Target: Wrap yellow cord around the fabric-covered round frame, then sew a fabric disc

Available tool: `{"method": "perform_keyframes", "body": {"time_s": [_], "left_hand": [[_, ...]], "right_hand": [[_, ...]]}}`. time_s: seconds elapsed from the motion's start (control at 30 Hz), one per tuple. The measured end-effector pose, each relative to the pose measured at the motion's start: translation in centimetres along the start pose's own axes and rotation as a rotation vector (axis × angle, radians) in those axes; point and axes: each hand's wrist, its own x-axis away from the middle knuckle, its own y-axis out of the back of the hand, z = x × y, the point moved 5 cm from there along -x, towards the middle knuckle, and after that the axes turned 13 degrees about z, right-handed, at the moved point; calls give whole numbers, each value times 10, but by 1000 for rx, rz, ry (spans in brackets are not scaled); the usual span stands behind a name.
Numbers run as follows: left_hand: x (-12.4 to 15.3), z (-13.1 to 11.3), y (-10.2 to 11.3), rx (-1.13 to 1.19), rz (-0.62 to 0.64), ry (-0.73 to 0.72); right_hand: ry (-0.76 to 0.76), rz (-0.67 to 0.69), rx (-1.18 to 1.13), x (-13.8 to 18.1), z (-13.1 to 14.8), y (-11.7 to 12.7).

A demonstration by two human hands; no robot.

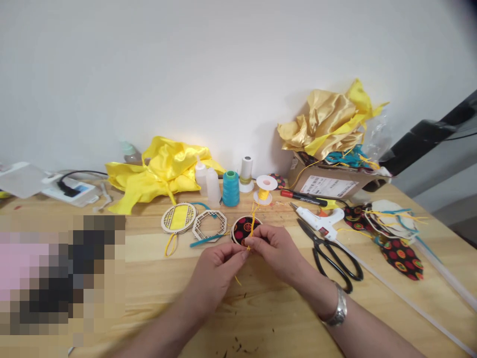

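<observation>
Both my hands meet at the middle of the wooden table, pinching a yellow cord (253,219). My left hand (221,266) grips its lower part between thumb and forefinger, and a loose end hangs below. Just beside it, my right hand (274,248) pinches the same cord, with a length of it rising above the fingers. Behind my fingertips lies a round hoop (238,229) filled with dark, red-patterned fabric, partly hidden by the hands. To its left are an octagonal lattice frame (209,225) with a teal cord and a round lattice piece (179,218) with yellow fabric.
Black-handled scissors (330,253) and a white glue gun (322,221) lie right of my hands. Behind stand a teal thread cone (231,189), a yellow cord spool (265,191) and squeeze bottles (213,188). A fabric-filled cardboard box (324,183) is at back right; yellow satin (160,171) lies back left.
</observation>
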Motion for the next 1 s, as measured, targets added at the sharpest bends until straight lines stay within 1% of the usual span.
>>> {"method": "perform_keyframes", "body": {"time_s": [0.1, 0.23, 0.33, 0.43, 0.57, 0.67, 0.8, 0.93, 1.0], "left_hand": [[2, 1, -1, -34, 13, 15], [3, 4, -2, -50, 10, 61], [3, 3, -2, -58, 27, 13], [2, 2, -1, -54, 39, -29], [2, 7, 2, -44, 8, 16], [2, 8, 2, -33, 21, 13], [2, 7, 0, -13, 31, 24], [5, 2, 3, -80, -30, 26], [5, -4, 6, -168, -74, -32]], "right_hand": [[1, 33, -25, 1, 0, -1], [-15, 133, -76, 1, -1, -2], [-15, 175, -104, 2, -1, -1], [3, 168, -100, 1, 0, 1], [-1, 144, -82, 0, -1, 2], [-9, 131, -77, 1, -2, 1], [10, 120, 3, 2, 0, 1], [41, 107, 94, 2, 2, 4], [55, 83, 137, 3, 2, 6]]}}
